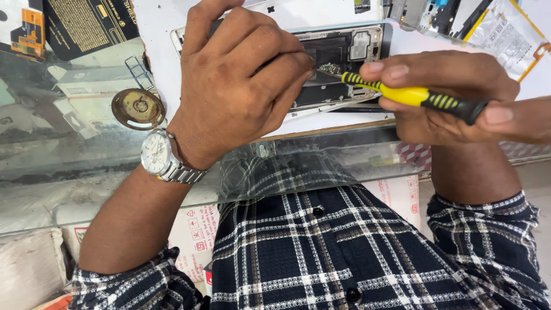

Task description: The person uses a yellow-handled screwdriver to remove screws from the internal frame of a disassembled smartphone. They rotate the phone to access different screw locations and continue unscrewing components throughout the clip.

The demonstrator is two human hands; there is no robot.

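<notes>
Closest to the camera is the person's dark plaid shirt (321, 252), sleeves rolled up to the elbows, pressed against the edge of a glass counter (69, 172). A silver watch (158, 154) with a pale dial sits on the left wrist, just above that edge.

Beyond it, the left hand (241, 80) lies curled over an opened phone (338, 57), its fingers bent down and pinched together on the phone's inner parts; what exactly they press on is hidden under the knuckles, possibly a small screw or plate. The right hand (453, 95) is closed around a screwdriver (413, 96) with a yellow and black handle, thumb and forefinger pinching the front of the grip and the rear end tucked against another finger. Its metal tip points left and meets the phone's insides just beside the left fingertips.

The phone lies back-side open on a white mat (166, 23), near the middle of the counter, showing dark boards and a silvery shield near its upper corner.

To the left, on the glass, rests a round brassy disc (138, 108), well apart from both hands. Farther off, a dark printed box (86, 23) sits at the top left, and a clear packet (505, 34) with yellow trim lies at the top right.
</notes>
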